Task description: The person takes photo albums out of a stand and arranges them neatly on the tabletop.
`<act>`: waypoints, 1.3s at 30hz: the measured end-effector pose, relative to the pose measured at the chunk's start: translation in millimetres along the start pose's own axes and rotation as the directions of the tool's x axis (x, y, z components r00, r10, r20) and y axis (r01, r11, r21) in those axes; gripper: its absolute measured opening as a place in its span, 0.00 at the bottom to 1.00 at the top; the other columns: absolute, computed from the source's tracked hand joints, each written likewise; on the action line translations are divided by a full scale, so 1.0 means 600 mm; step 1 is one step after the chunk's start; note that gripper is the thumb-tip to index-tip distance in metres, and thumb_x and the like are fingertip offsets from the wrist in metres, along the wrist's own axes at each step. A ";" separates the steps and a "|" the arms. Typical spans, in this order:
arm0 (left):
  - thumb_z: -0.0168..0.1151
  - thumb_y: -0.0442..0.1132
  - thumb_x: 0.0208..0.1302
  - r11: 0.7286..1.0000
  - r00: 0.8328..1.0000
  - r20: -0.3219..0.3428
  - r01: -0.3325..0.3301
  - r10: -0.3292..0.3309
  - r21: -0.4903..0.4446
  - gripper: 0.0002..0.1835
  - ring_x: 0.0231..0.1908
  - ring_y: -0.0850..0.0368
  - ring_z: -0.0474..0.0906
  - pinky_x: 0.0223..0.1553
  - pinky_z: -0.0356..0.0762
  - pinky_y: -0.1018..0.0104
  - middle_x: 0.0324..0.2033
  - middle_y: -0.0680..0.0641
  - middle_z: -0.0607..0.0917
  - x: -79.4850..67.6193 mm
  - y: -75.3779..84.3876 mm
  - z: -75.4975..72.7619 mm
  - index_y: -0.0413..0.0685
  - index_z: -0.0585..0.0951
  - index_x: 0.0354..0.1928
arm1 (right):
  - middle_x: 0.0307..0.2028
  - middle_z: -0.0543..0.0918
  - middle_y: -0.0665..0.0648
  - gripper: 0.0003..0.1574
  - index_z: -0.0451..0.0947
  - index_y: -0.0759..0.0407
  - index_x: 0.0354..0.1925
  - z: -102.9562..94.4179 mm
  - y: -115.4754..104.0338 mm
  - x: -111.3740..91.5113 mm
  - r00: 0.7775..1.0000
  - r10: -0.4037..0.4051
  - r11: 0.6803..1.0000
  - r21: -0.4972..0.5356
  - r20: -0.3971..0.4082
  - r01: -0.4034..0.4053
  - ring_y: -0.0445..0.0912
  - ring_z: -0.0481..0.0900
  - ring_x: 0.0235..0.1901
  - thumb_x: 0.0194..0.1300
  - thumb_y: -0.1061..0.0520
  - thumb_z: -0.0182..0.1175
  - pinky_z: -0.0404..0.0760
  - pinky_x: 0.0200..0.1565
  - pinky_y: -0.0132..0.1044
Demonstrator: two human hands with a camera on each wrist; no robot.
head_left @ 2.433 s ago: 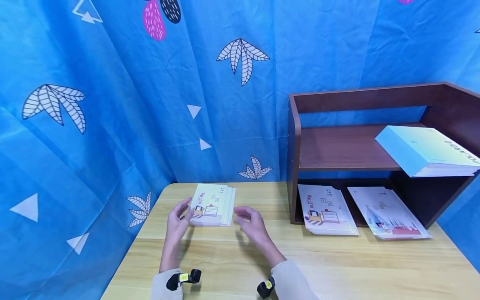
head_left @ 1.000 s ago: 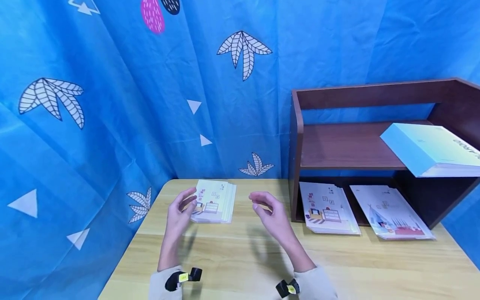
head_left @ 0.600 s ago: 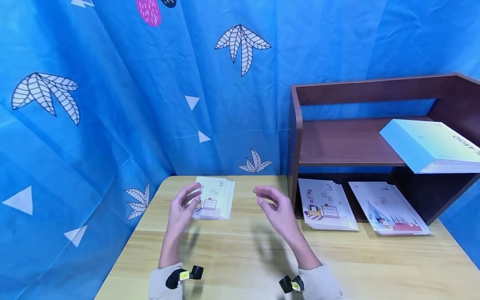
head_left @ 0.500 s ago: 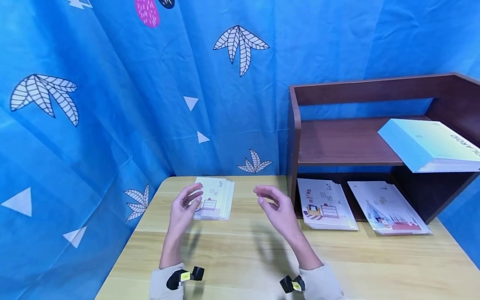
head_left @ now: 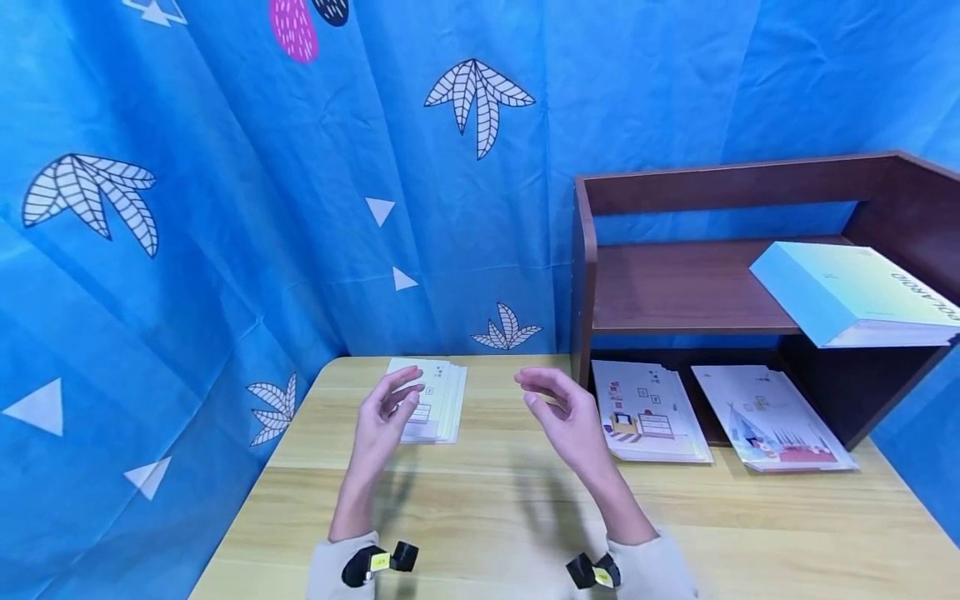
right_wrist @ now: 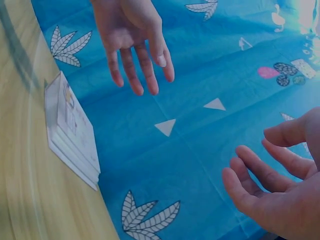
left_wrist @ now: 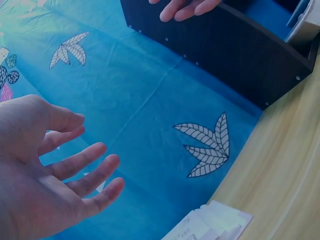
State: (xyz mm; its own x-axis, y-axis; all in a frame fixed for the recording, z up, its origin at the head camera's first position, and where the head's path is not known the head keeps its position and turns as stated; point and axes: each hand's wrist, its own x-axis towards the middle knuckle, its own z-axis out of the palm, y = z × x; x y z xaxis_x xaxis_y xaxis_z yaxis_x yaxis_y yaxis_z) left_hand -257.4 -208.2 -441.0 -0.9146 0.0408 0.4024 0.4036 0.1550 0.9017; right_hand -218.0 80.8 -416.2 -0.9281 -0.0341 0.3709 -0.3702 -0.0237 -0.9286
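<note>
My left hand [head_left: 386, 421] hovers over the table in the head view, its fingers loosely bent and holding nothing. It partly hides a stack of illustrated booklets [head_left: 444, 400] at the table's back left. That booklet stack [right_wrist: 75, 131] also shows edge-on in the right wrist view. My right hand [head_left: 566, 421] is raised to the right of the stack, near the shelf, with relaxed fingers and nothing in its grasp. In the left wrist view the left hand [left_wrist: 65, 175] has its fingers spread apart.
A dark brown two-level shelf [head_left: 690, 287] stands at the back right. A thick pale blue-yellow book [head_left: 862, 292] juts from its upper board. Underneath lie a second booklet stack [head_left: 648, 408] and a tent-print booklet stack [head_left: 772, 417]. Blue curtain [head_left: 300, 250] hangs behind the wooden table [head_left: 480, 517].
My right hand has moved away from the left booklet stack to the right and up. My left hand has let go of the stack's edge and shifted slightly right. The stack stays in place.
</note>
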 end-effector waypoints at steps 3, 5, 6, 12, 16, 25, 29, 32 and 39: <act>0.59 0.29 0.74 1.000 1.000 0.006 -0.001 0.001 -0.009 0.20 0.59 0.35 0.78 0.55 0.79 0.71 0.61 0.37 0.80 0.000 0.003 0.007 0.37 0.76 0.65 | 0.55 0.85 0.58 0.18 0.80 0.62 0.59 -0.004 -0.004 -0.002 1.000 0.002 1.000 -0.002 0.001 -0.002 0.51 0.81 0.58 0.73 0.65 0.62 0.82 0.57 0.35; 0.60 0.30 0.74 1.000 1.000 0.012 0.001 -0.001 -0.021 0.20 0.59 0.36 0.79 0.55 0.80 0.71 0.61 0.37 0.80 -0.001 0.004 0.010 0.37 0.76 0.65 | 0.55 0.85 0.57 0.18 0.80 0.61 0.59 -0.008 -0.006 -0.004 1.000 0.002 1.000 -0.004 -0.003 -0.002 0.51 0.81 0.58 0.73 0.64 0.62 0.82 0.57 0.35; 0.60 0.30 0.74 1.000 1.000 0.015 0.000 0.000 -0.030 0.20 0.59 0.35 0.79 0.55 0.80 0.70 0.61 0.36 0.80 -0.001 0.004 0.012 0.37 0.76 0.65 | 0.55 0.85 0.57 0.18 0.80 0.61 0.59 -0.010 -0.007 -0.005 1.000 0.001 1.000 -0.008 -0.004 -0.001 0.51 0.81 0.58 0.73 0.64 0.62 0.82 0.57 0.35; 0.60 0.29 0.73 0.999 1.000 0.026 0.004 -0.003 -0.046 0.20 0.59 0.34 0.78 0.56 0.79 0.71 0.62 0.35 0.79 -0.006 0.010 0.015 0.36 0.76 0.65 | 0.55 0.85 0.56 0.17 0.80 0.61 0.59 -0.020 -0.009 -0.009 1.000 0.003 0.999 -0.035 -0.016 -0.004 0.51 0.81 0.58 0.73 0.63 0.62 0.82 0.56 0.33; 0.60 0.28 0.73 0.998 1.000 0.027 -0.007 0.008 -0.054 0.21 0.59 0.34 0.78 0.55 0.80 0.71 0.61 0.34 0.79 -0.008 0.014 0.020 0.34 0.75 0.65 | 0.55 0.85 0.56 0.18 0.80 0.59 0.59 -0.027 -0.010 -0.011 0.999 0.003 0.999 -0.044 -0.032 -0.004 0.51 0.81 0.58 0.73 0.64 0.62 0.81 0.55 0.31; 0.61 0.29 0.73 0.995 0.999 0.045 -0.026 0.030 -0.095 0.20 0.58 0.36 0.80 0.56 0.80 0.67 0.60 0.37 0.81 -0.002 0.021 0.047 0.36 0.77 0.64 | 0.57 0.84 0.59 0.19 0.78 0.61 0.61 -0.053 -0.017 -0.022 0.998 -0.013 0.999 -0.050 -0.056 0.010 0.51 0.80 0.59 0.73 0.64 0.61 0.80 0.58 0.31; 0.60 0.27 0.72 0.993 0.999 0.038 -0.024 0.028 -0.112 0.19 0.58 0.35 0.79 0.56 0.80 0.68 0.60 0.36 0.81 0.001 0.025 0.055 0.37 0.77 0.64 | 0.57 0.84 0.59 0.19 0.78 0.60 0.61 -0.065 -0.021 -0.022 0.997 -0.024 0.997 -0.072 -0.067 0.019 0.50 0.80 0.59 0.73 0.65 0.61 0.79 0.58 0.32; 0.59 0.26 0.73 0.991 0.999 0.036 -0.022 0.027 -0.129 0.19 0.58 0.35 0.79 0.55 0.81 0.68 0.60 0.36 0.81 0.001 0.029 0.061 0.37 0.77 0.63 | 0.58 0.83 0.61 0.20 0.77 0.62 0.62 -0.073 -0.024 -0.022 0.998 -0.035 0.996 -0.084 -0.060 0.030 0.52 0.79 0.60 0.73 0.65 0.61 0.79 0.59 0.32; 0.58 0.28 0.74 0.989 0.997 0.063 -0.030 0.040 -0.147 0.19 0.59 0.34 0.78 0.57 0.80 0.68 0.61 0.34 0.79 0.000 0.038 0.075 0.34 0.75 0.65 | 0.58 0.83 0.59 0.21 0.76 0.62 0.63 -0.090 -0.032 -0.026 0.997 -0.049 0.992 -0.118 -0.058 0.042 0.51 0.79 0.60 0.74 0.62 0.61 0.79 0.59 0.32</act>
State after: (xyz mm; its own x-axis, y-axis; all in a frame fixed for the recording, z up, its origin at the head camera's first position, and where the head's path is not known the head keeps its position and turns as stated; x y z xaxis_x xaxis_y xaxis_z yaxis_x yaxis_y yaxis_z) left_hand -249.6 -160.2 -427.5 -0.8976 0.1086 0.4273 0.4306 0.0072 0.9025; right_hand -198.4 135.9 -404.8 -0.9097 0.0255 0.4146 -0.4108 0.0925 -0.9070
